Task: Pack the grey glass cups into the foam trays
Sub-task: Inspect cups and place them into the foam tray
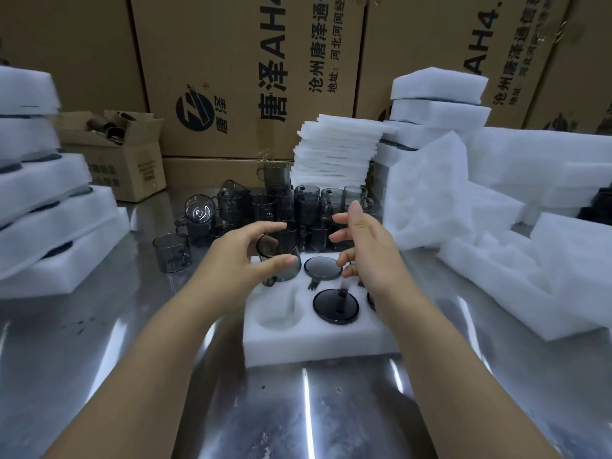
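A white foam tray (318, 342) lies on the steel table in front of me. My left hand (245, 256) grips a grey glass cup (281, 256) over the tray's far-left pocket, the cup tilted. The near-left pocket (278, 313) holds nothing. Two upside-down grey cups sit in the middle pockets, one far (323, 268) and one near (335, 306). Beside them on the right, my right hand (364, 246) hovers with fingers spread, holding nothing and hiding the right pockets. A cluster of loose grey cups (281, 207) stands behind the tray.
A lone cup (172, 251) stands left of the tray. Filled foam trays (39, 207) are stacked at the left. Thin foam sheets (337, 147) pile up at the back, loose foam trays (516, 233) lie at the right. Cardboard boxes (245, 74) wall the rear.
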